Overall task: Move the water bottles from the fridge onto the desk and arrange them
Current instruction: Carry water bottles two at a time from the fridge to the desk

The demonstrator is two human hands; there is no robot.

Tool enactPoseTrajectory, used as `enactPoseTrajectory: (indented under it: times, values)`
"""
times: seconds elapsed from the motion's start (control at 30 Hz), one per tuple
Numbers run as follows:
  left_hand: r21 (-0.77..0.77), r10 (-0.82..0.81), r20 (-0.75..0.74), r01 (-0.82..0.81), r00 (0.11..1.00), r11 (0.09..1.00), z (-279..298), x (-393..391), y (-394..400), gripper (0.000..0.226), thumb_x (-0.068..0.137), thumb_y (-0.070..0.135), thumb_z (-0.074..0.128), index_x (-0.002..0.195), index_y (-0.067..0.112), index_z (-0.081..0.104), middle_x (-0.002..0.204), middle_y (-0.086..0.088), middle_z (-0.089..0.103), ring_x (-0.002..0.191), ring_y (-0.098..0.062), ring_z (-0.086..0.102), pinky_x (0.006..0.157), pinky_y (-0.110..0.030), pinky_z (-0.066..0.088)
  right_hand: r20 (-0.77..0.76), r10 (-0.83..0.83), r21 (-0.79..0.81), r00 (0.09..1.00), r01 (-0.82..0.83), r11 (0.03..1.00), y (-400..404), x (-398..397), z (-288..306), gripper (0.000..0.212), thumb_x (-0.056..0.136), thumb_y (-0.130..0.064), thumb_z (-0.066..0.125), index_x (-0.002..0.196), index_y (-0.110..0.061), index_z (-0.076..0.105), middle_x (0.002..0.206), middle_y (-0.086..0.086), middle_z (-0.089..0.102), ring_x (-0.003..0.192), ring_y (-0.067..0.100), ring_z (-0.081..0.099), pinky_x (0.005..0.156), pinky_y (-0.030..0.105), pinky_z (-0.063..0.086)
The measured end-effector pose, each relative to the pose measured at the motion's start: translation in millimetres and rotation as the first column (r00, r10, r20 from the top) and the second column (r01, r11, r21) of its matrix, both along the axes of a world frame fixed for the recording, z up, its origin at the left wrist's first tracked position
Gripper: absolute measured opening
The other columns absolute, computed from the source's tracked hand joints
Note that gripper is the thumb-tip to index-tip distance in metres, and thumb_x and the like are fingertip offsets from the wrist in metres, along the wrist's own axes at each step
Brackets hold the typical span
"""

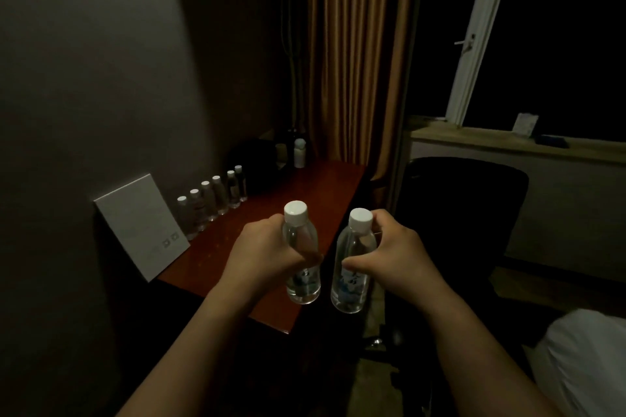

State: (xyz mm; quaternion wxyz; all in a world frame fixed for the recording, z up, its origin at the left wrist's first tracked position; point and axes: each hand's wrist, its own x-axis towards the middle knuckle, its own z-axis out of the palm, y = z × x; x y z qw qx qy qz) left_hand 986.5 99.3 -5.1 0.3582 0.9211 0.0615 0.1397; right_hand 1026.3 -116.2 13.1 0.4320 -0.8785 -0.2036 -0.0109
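Observation:
My left hand (261, 256) grips a clear water bottle with a white cap (301, 278), held upright above the near right corner of the red-brown desk (325, 193). My right hand (396, 254) grips a second clear bottle with a white cap (352, 281), upright and just off the desk's right edge. The two bottles are side by side, a small gap between them. Several more white-capped bottles (211, 201) stand in a row along the wall at the desk's left side.
A white card (142, 223) leans against the wall at the desk's near left. A dark bag (254, 159) and a white container (299, 152) sit at the far end. A black chair (457, 213) stands right of the desk, a curtain (355, 54) behind it, white bedding (586, 366) at lower right.

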Motion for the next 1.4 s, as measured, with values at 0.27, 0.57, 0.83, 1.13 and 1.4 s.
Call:
enactPoseTrajectory:
  times: [0.27, 0.57, 0.83, 1.13, 1.4]
  values:
    - [0.090, 0.158, -0.016, -0.156, 0.987, 0.984, -3.6, 145.0, 70.5, 0.055, 0.062, 0.052, 0.086, 0.103, 0.027, 0.061, 0.095, 0.011, 0.066, 0.089, -0.005, 0.063, 0.079, -0.034, 0.059, -0.012, 0.151, -0.005, 0.988, -0.151, 0.988, 83.3, 171.2, -3.4, 0.068, 0.068, -0.023, 0.087, 0.121, -0.033, 0.046, 0.114, -0.009, 0.057, 0.107, 0.012, 0.057, 0.076, 0.021, 0.051]
    - [0.139, 0.479, -0.104, -0.465, 0.871, 0.875, -22.8, 250.9, 152.8, 0.056, 0.058, 0.061, 0.084, 0.098, 0.029, 0.061, 0.098, 0.009, 0.069, 0.091, -0.010, 0.064, 0.079, -0.034, 0.055, -0.073, 0.457, -0.042, 0.886, -0.461, 0.886, 205.9, 331.9, -32.4, 0.065, 0.064, -0.024, 0.089, 0.114, -0.035, 0.048, 0.107, -0.013, 0.059, 0.098, 0.007, 0.060, 0.071, 0.014, 0.047]
    - [0.098, 0.792, -0.141, -0.788, 0.594, 0.608, -74.6, 338.3, 227.0, 0.072, 0.041, 0.076, 0.062, 0.097, 0.031, 0.062, 0.094, 0.010, 0.070, 0.091, -0.013, 0.066, 0.078, -0.039, 0.056, -0.105, 0.750, -0.078, 0.653, -0.757, 0.649, 332.8, 466.6, -62.5, 0.059, 0.063, -0.022, 0.088, 0.105, -0.037, 0.049, 0.095, -0.017, 0.060, 0.089, 0.003, 0.060, 0.067, 0.006, 0.039]
    - [0.052, 0.912, -0.261, -0.938, 0.317, 0.341, -127.3, 387.7, 295.7, 0.057, 0.051, 0.055, 0.080, 0.099, 0.029, 0.065, 0.097, 0.009, 0.071, 0.094, -0.014, 0.066, 0.079, -0.036, 0.056, -0.183, 0.867, -0.063, 0.463, -0.886, 0.460, 458.7, 533.9, -109.0, 0.054, 0.061, -0.021, 0.085, 0.102, -0.035, 0.051, 0.097, -0.015, 0.064, 0.089, 0.004, 0.060, 0.068, 0.010, 0.041]
    - [0.055, 0.908, -0.370, -0.971, 0.195, 0.232, -190.0, 401.0, 350.6, 0.045, 0.059, 0.042, 0.084, 0.097, 0.026, 0.066, 0.097, 0.006, 0.071, 0.094, -0.016, 0.067, 0.079, -0.036, 0.056, -0.253, 0.882, -0.094, 0.398, -0.917, 0.387, 543.7, 542.8, -186.6, 0.048, 0.066, -0.020, 0.081, 0.107, -0.026, 0.056, 0.104, -0.004, 0.067, 0.095, 0.013, 0.063, 0.077, 0.023, 0.048]
